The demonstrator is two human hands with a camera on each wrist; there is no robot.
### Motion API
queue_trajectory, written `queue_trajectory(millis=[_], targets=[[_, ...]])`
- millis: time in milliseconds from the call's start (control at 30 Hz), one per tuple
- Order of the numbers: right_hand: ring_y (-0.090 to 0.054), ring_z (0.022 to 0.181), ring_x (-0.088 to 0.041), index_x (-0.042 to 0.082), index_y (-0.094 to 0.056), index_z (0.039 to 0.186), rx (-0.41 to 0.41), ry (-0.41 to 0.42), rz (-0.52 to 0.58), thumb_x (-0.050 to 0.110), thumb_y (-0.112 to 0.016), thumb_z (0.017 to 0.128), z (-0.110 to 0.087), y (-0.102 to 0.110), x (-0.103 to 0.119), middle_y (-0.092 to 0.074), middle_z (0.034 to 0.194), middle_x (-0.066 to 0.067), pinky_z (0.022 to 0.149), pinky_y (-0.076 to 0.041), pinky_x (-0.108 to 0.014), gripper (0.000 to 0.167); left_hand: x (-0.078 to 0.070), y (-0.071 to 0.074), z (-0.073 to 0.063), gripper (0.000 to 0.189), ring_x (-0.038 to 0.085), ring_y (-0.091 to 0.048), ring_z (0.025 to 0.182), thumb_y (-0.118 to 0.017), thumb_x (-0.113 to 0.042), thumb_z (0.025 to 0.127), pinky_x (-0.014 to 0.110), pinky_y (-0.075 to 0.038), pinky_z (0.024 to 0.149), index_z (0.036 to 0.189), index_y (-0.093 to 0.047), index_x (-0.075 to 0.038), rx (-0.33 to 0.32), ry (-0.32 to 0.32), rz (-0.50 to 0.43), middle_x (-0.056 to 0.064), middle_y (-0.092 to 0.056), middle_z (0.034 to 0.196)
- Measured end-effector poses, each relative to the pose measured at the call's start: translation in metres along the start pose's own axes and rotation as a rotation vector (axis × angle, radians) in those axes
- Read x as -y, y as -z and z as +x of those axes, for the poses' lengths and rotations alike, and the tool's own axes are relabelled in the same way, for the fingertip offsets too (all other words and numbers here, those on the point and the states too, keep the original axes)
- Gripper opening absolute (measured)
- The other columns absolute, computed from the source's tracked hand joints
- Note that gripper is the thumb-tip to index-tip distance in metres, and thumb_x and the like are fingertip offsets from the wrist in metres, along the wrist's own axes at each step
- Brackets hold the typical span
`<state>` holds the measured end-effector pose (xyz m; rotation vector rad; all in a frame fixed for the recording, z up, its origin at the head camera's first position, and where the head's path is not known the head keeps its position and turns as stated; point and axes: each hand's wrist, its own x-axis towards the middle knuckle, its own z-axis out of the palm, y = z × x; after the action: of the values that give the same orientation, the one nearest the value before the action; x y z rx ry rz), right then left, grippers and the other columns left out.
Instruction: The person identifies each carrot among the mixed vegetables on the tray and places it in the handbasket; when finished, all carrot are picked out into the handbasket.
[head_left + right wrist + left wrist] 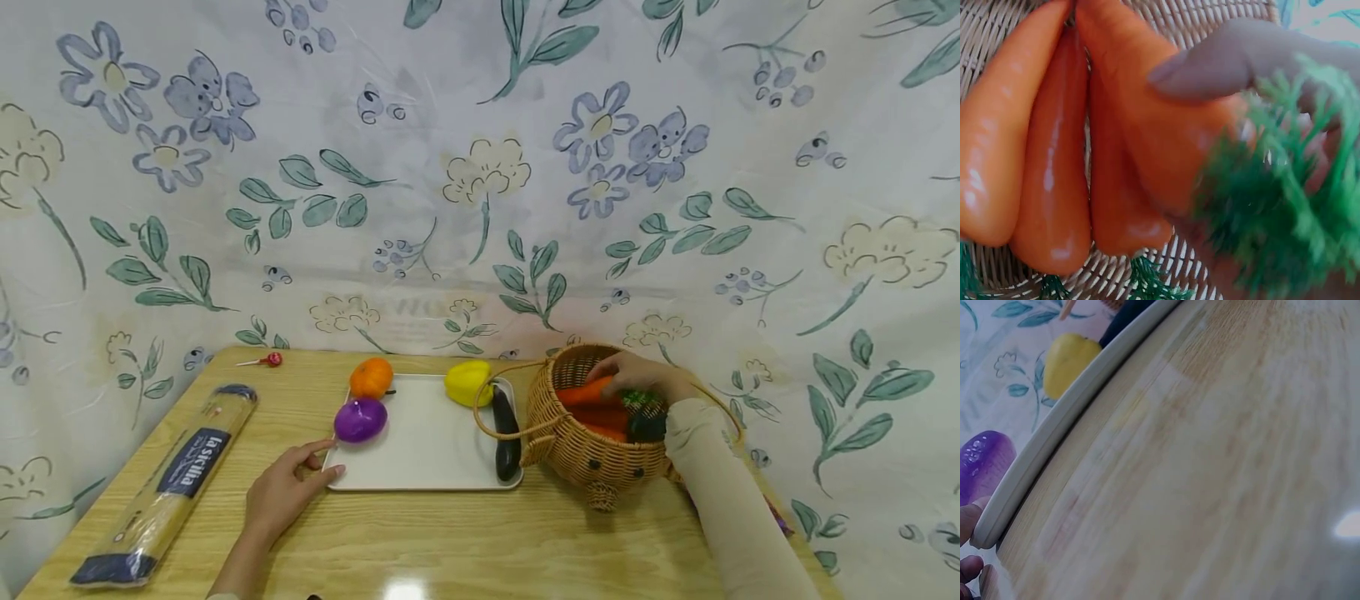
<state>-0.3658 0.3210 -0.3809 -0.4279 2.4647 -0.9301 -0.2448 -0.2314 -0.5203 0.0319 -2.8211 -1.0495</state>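
In the head view my right hand (645,377) reaches into a wicker basket (592,462) with an animal face. It grips an orange toy carrot (1141,112) with a leafy green top (1272,200); the thumb lies across the carrot's thick end. Several other carrots (1054,169) lie beside it in the basket. My left hand (288,487) holds the near left corner of a white tray (435,442), thumb over the rim. A shiny purple oval (360,419), an orange round fruit (371,379), a yellow fruit or vegetable (468,383) and an eggplant (507,433) sit on the tray.
A packet of spaghetti (176,483) lies at the table's left, with a red lollipop (273,359) behind it. The basket's thin handle (480,417) loops over the tray's right side. A floral curtain (420,208) hangs behind the wooden table (420,542).
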Motion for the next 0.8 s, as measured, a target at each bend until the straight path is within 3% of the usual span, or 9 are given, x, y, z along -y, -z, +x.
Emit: queue_trajectory(millis=[100,167,333,800], targets=[[-0.051,0.121,-0.039,-0.006,-0.064,0.122,0.003,0.021,-0.031,0.006,-0.07,0.08,0.001,-0.004,-0.004,-0.056,0.134,-0.026,0.097,-0.047,-0.045,0.044,0.0,-0.001,0.0,0.058,0.007,-0.045,0.068,-0.071,-0.058,0.084,0.027,-0.032,0.06,0.131,-0.065,-0.025,0.001,0.0,-0.002,-0.005,-0.061,0.097],[-0.053,0.117,-0.04,-0.008,-0.063,0.121,0.014,0.035,-0.034,0.004,-0.069,0.079,0.001,-0.006,-0.004,-0.058,0.129,-0.028,0.095,-0.048,-0.046,0.044,-0.001,-0.001,0.0,0.058,0.007,-0.045,0.067,-0.072,-0.058,0.084,0.027,-0.032,0.059,0.131,-0.065,-0.025,-0.002,-0.001,0.001,-0.005,-0.061,0.097],[-0.055,0.089,-0.023,-0.011,-0.063,0.119,0.021,0.019,-0.038,0.002,-0.069,0.078,-0.002,-0.012,-0.002,-0.063,0.114,-0.023,0.077,-0.05,-0.033,0.043,-0.002,-0.002,0.0,0.057,0.007,-0.044,0.067,-0.072,-0.057,0.084,0.026,-0.032,0.059,0.13,-0.066,-0.025,-0.009,-0.007,0.004,-0.005,-0.062,0.096],[-0.057,0.09,-0.021,-0.005,-0.066,0.115,-0.021,-0.055,-0.111,0.004,-0.078,0.077,0.0,-0.024,0.0,-0.064,0.107,-0.014,0.078,-0.049,-0.032,0.04,-0.001,-0.002,0.0,0.056,0.006,-0.047,0.07,-0.072,-0.057,0.084,0.026,-0.033,0.061,0.13,-0.066,-0.026,-0.013,0.001,0.01,-0.005,-0.062,0.097]])
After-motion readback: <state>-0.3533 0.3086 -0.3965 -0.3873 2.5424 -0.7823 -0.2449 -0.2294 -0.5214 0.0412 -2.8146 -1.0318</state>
